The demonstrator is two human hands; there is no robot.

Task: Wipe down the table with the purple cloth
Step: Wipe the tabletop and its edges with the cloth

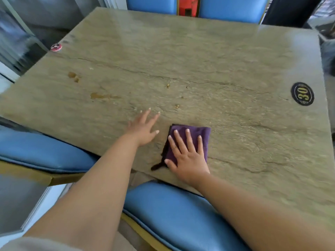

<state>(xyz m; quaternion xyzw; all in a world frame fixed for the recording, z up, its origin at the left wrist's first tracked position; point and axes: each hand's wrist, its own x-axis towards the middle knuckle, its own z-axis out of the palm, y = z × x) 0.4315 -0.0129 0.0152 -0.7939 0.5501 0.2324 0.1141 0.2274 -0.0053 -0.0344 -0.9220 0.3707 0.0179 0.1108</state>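
Note:
A folded purple cloth (196, 134) lies flat on the stone-patterned table (208, 60), close to the near edge. My right hand (188, 156) presses down on it with fingers spread, covering its lower half. To the left of the cloth, my left hand (143, 129) rests flat on the bare table top with fingers apart and nothing in it. Brown spill stains (97, 96) mark the left part of the table, and small crumbs (176, 106) lie beyond the hands.
A black oval badge with the number 30 (302, 94) sits at the table's right edge. A small round red sticker (56, 47) is at the far left edge. Blue padded chairs (174, 216) stand at the near side, and two more (232, 6) at the far side.

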